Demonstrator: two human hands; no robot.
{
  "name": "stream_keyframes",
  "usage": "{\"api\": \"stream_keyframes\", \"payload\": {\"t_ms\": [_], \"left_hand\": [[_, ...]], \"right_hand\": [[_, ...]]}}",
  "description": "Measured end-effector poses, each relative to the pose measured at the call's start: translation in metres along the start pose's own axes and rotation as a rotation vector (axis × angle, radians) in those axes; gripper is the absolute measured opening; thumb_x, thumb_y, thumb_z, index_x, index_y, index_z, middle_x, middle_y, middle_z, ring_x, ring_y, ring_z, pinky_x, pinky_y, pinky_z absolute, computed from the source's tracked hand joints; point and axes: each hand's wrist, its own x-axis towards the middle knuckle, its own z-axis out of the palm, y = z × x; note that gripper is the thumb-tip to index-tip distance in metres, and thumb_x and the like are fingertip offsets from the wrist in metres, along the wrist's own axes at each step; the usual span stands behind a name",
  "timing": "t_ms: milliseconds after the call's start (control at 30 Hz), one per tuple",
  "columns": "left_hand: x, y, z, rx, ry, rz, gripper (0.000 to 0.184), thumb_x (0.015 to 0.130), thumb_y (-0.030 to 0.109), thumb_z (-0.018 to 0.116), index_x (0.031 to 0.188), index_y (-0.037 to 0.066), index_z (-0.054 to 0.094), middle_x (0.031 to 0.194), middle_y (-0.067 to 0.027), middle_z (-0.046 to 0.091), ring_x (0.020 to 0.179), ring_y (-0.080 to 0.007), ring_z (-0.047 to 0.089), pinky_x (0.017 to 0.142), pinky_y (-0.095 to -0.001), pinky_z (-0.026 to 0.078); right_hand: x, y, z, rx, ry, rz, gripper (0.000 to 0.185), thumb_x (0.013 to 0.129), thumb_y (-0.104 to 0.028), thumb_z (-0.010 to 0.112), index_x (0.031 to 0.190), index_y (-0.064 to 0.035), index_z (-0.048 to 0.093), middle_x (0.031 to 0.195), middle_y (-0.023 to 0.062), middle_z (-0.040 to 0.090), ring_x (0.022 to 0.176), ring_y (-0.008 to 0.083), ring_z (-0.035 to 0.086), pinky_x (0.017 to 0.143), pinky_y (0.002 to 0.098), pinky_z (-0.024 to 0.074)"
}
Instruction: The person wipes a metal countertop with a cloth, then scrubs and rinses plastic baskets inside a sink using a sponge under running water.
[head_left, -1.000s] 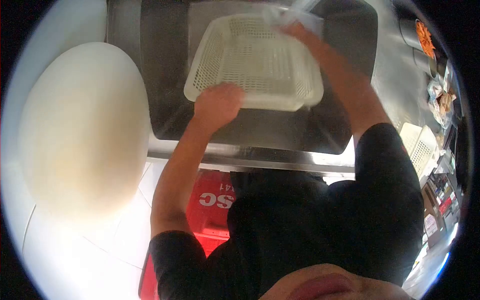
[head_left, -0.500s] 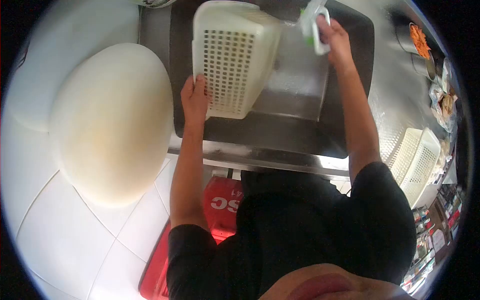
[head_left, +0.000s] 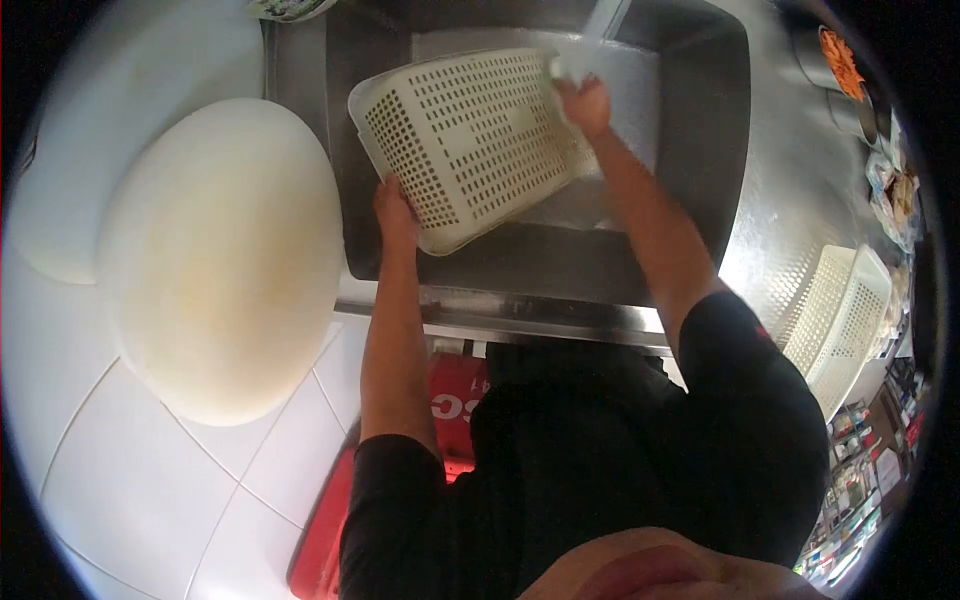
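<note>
A cream plastic basket (head_left: 490, 125) with slotted walls is tilted over the steel sink (head_left: 640, 240), its perforated underside and side towards me. My left hand (head_left: 397, 212) grips its rim at the near left corner, the fingers partly hidden behind it. At the far right end of the basket, my right hand (head_left: 588, 105) is closed around a white-handled scrubbing brush (head_left: 558, 68), blurred by motion and pressed close to the basket. Just beyond that hand, a pale tap or stream of water (head_left: 605, 18) comes down into the sink.
A large white rounded object (head_left: 225, 260) stands left of the sink. Another cream basket (head_left: 835, 320) rests on the steel counter (head_left: 775, 200) at right, near a container of orange shreds (head_left: 842, 65) and plastic bags (head_left: 893, 200). Below sits a red container (head_left: 455, 400).
The basket has turned, its far end swinging right and its slotted bottom coming into view. My right hand has moved left and down with the brush, from beside the basket onto its end.
</note>
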Motion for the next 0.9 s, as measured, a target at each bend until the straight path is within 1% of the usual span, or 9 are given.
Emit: {"api": "stream_keyframes", "payload": {"t_ms": [100,167,233,400,467,633,733,833,900], "left_hand": [[-0.011,0.002,0.006,0.057,0.032,0.032,0.042,0.106,0.027,0.038,0.13,-0.007,0.048,0.114,-0.0141,0.063,0.093,-0.02,0.065,0.077,-0.0332,0.052],[-0.013,0.009,0.017,0.145,0.06,0.041,0.042,0.106,0.027,0.037,0.129,-0.006,0.049,0.114,-0.0146,0.062,0.094,-0.0207,0.065,0.079,-0.0342,0.051],[-0.016,0.01,0.022,0.157,0.062,0.047,0.043,0.106,0.027,0.036,0.128,-0.007,0.051,0.113,-0.0155,0.063,0.095,-0.0218,0.065,0.083,-0.0358,0.05],[-0.004,-0.009,-0.003,0.715,0.186,0.291,0.046,0.106,0.028,0.035,0.124,-0.011,0.053,0.11,-0.0183,0.065,0.093,-0.0252,0.065,0.087,-0.0389,0.049],[-0.019,0.013,0.021,0.573,0.222,0.135,0.047,0.106,0.028,0.035,0.123,-0.012,0.054,0.111,-0.0204,0.066,0.093,-0.0268,0.064,0.087,-0.0399,0.048],[-0.001,-0.005,0.013,0.461,0.23,0.233,0.045,0.105,0.028,0.035,0.114,-0.01,0.059,0.103,-0.0216,0.066,0.088,-0.0278,0.063,0.083,-0.0413,0.047],[0.007,-0.031,-0.013,0.809,0.241,0.354,0.045,0.105,0.029,0.036,0.11,-0.009,0.06,0.097,-0.0214,0.067,0.084,-0.0282,0.064,0.079,-0.0412,0.048],[0.011,-0.022,-0.003,0.718,0.265,0.333,0.045,0.105,0.029,0.037,0.109,-0.008,0.06,0.095,-0.0219,0.068,0.083,-0.0296,0.064,0.078,-0.0414,0.048],[0.007,-0.011,0.01,0.636,0.265,0.323,0.044,0.105,0.03,0.037,0.11,-0.008,0.06,0.094,-0.0219,0.068,0.082,-0.0299,0.064,0.078,-0.0417,0.048]], "right_hand": [[0.02,-0.018,-0.001,-0.279,-0.182,0.173,0.055,0.084,-0.045,0.07,0.121,-0.0047,0.063,0.102,0.0175,0.073,0.094,0.028,0.072,0.082,0.0436,0.0561],[-0.041,-0.084,0.038,-0.155,0.031,-0.195,0.057,0.082,-0.048,0.072,0.117,-0.0028,0.066,0.101,0.0169,0.073,0.094,0.0305,0.071,0.085,0.0425,0.0556],[-0.072,-0.122,0.06,-0.15,-0.016,-0.612,0.058,0.082,-0.048,0.073,0.116,-0.0022,0.066,0.102,0.0162,0.073,0.095,0.0323,0.071,0.088,0.0419,0.0546],[0.044,-0.013,0.014,-0.069,-0.054,-0.077,0.058,0.082,-0.048,0.072,0.121,-0.0058,0.064,0.105,0.0154,0.072,0.098,0.031,0.07,0.089,0.0407,0.0536],[0.065,0.001,-0.005,-0.178,-0.079,-0.082,0.059,0.081,-0.048,0.072,0.124,-0.0078,0.063,0.105,0.0158,0.072,0.1,0.0316,0.069,0.09,0.0404,0.0533],[-0.023,-0.135,0.058,-0.273,-0.045,-0.475,0.058,0.079,-0.045,0.072,0.123,-0.0089,0.064,0.104,0.0168,0.072,0.099,0.0348,0.068,0.088,0.0399,0.0535],[0.019,-0.107,0.055,-0.274,-0.076,-0.326,0.054,0.078,-0.045,0.073,0.116,-0.0072,0.068,0.102,0.0169,0.072,0.093,0.0354,0.07,0.085,0.0407,0.0544],[0.096,-0.034,0.018,-0.356,-0.144,-0.332,0.051,0.078,-0.043,0.075,0.114,-0.0066,0.069,0.101,0.0176,0.073,0.089,0.0333,0.071,0.085,0.0417,0.0555],[0.067,-0.067,0.011,-0.327,-0.091,-0.344,0.052,0.079,-0.043,0.075,0.115,-0.0065,0.068,0.1,0.0183,0.073,0.092,0.0342,0.071,0.085,0.0428,0.0557]]}}
